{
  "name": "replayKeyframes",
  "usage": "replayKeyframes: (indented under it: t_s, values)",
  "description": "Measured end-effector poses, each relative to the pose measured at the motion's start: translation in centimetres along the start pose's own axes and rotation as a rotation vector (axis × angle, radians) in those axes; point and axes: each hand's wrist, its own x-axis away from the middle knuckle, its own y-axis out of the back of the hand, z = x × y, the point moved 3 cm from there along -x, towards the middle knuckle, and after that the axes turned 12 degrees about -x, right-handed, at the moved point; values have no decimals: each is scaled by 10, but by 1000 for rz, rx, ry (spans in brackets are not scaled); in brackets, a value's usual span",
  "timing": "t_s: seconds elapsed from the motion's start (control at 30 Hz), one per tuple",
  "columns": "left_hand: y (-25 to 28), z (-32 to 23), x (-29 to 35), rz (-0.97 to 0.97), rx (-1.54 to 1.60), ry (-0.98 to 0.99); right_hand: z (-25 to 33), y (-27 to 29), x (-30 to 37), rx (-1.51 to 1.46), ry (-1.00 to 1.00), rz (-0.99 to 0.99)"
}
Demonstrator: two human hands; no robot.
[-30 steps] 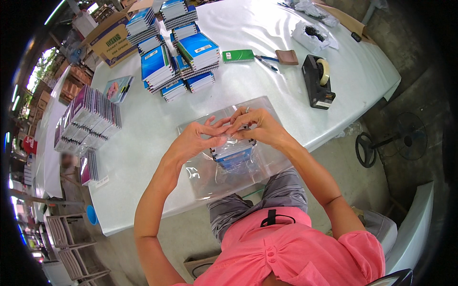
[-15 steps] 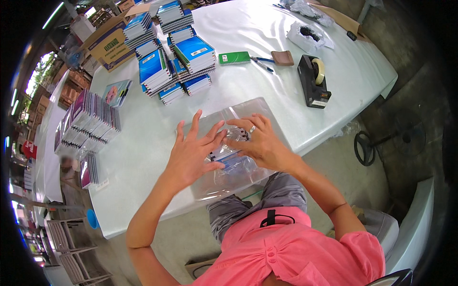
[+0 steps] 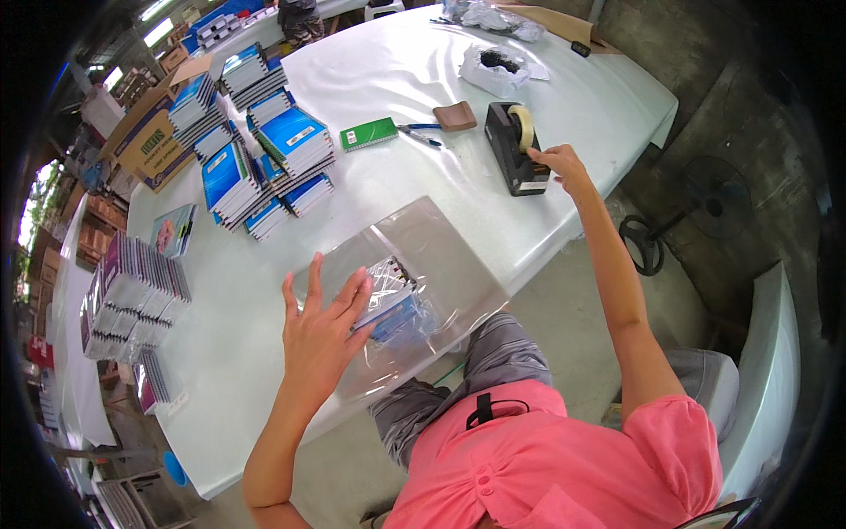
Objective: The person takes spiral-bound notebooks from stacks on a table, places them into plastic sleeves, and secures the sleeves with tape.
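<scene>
My left hand (image 3: 324, 328) has its fingers spread, fingertips at the left side of a plastic-wrapped bundle of spiral notebooks (image 3: 388, 300). White page edges, black spiral binding and some blue show through the shiny clear wrap. Beneath the bundle lies a flat, clear-covered mat (image 3: 441, 251) at the table's near edge. At the right, my right hand (image 3: 560, 167) reaches out to a black tape dispenser (image 3: 506, 145). Its thumb and forefinger are closed at the front of the yellowish tape roll (image 3: 523, 128), on what looks like the tape's free end.
Stacks of blue notebooks (image 3: 295, 141) stand at the far left, purple ones (image 3: 132, 291) nearer. A green notebook (image 3: 368, 133), pens (image 3: 419, 136), a brown wallet (image 3: 455, 116) and a white plastic bag (image 3: 495, 70) lie beyond the mat. A carton (image 3: 152, 145) stands behind the stacks.
My right hand has left the wrapped bundle and moved right and away to the tape dispenser. My left hand stays at the bundle. The whole view has shifted somewhat.
</scene>
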Motion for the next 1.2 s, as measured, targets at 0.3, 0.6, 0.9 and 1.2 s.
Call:
replayKeyframes:
  t_s: [0.3, 0.6, 0.9, 1.2]
  values:
    - [-2, -1, -1, 14, 33, 17, -43, -5, 1, -662, -181, -65]
    - [-2, 3, 6, 39, 23, 48, -49, -13, 65, 524, 276, -539]
    - [-2, -1, 5, -2, 17, 26, 56, -124, 254, -691, -313, 701]
    - [-3, -3, 6, -20, 73, 47, 32, -165, 307, -625, -377, 626]
